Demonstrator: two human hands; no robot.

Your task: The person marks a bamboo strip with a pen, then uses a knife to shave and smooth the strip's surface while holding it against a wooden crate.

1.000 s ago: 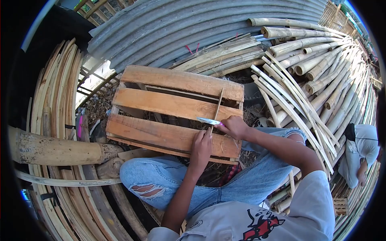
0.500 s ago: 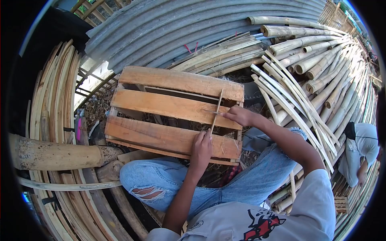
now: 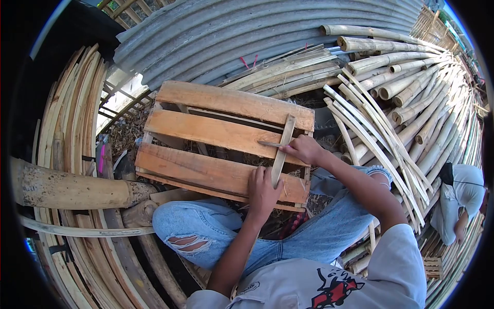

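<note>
A short, flat bamboo strip (image 3: 287,130) slants across the slats of a wooden crate (image 3: 206,131). My left hand (image 3: 264,189) grips the strip's lower end, close to the crate's near edge. In my right hand (image 3: 304,150) is a knife (image 3: 269,143); its blade points left and crosses the strip near the middle. My fingers hide the knife's handle. The strip's broad face is turned upward. My legs in torn jeans (image 3: 206,224) are bent beside the crate.
Bamboo poles (image 3: 381,56) and split strips (image 3: 370,123) are piled on the right. Corrugated sheeting (image 3: 216,44) lies beyond the crate. A thick bamboo pole (image 3: 77,189) and long wooden strips (image 3: 67,118) are at left. Another person (image 3: 460,193) bends over at far right.
The bamboo strip has turned from its narrow edge to its broad face. My left hand has shifted slightly right, and more of the knife blade shows.
</note>
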